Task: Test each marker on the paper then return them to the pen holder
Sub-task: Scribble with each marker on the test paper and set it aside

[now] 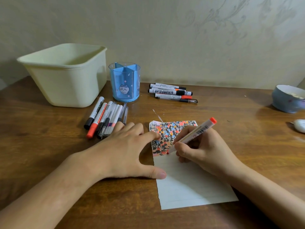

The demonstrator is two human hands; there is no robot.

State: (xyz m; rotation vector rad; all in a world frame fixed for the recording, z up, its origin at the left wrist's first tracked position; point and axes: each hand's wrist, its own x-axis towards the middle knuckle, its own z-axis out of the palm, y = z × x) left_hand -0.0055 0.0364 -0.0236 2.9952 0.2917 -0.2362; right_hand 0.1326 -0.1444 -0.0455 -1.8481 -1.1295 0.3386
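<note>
Glossy wood table (231, 123); matt paper (189, 184); plastic holder (124, 83).

Orange-capped marker (194, 133) tilts tip-down on scribbled paper (189, 182); blue pen holder (125, 82) stands behind.

Bare table (214, 111) between paper (189, 182) and pen holder (124, 83)

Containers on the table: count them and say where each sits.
3: tub at the back left, pen holder right beside it, bowl at the right edge, partly cut off. None hidden that I can see.
</note>
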